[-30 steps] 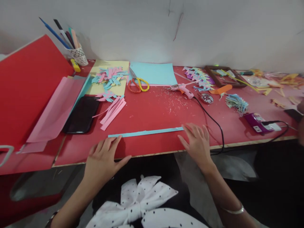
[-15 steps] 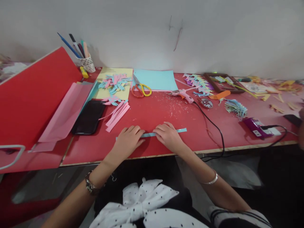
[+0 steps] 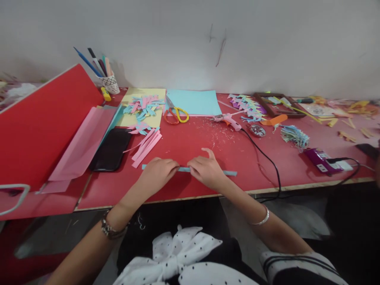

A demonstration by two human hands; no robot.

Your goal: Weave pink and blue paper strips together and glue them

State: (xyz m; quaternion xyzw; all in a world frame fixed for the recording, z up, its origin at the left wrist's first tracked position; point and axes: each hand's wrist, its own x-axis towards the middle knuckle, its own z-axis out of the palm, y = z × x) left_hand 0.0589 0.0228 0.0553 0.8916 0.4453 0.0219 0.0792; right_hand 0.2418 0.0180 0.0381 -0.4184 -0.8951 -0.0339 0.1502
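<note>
A narrow light-blue paper strip point(image 3: 184, 169) runs left to right near the front edge of the red table point(image 3: 190, 138). My left hand point(image 3: 160, 171) pinches it left of its middle, thumb and fingers together. Close by on the right, my right hand point(image 3: 207, 170) grips the same strip, its index finger lifted away. Both ends of the strip stick out past my hands, and a short stretch shows between them. To the left of my hands lie several pink paper strips point(image 3: 147, 147).
Scissors point(image 3: 177, 114) rest by a blue sheet point(image 3: 194, 102). A pink glue gun point(image 3: 228, 120) lies right of it, its black cord crossing the table edge. A black phone point(image 3: 112, 148), a red board point(image 3: 44, 126) and a pen cup point(image 3: 109, 83) stand left. A purple socket box point(image 3: 322, 160) sits right.
My fingers have curled from lying flatter on the strip into a pinch, and my hands have drawn slightly closer. The strip looks narrower and its ends show further out.
</note>
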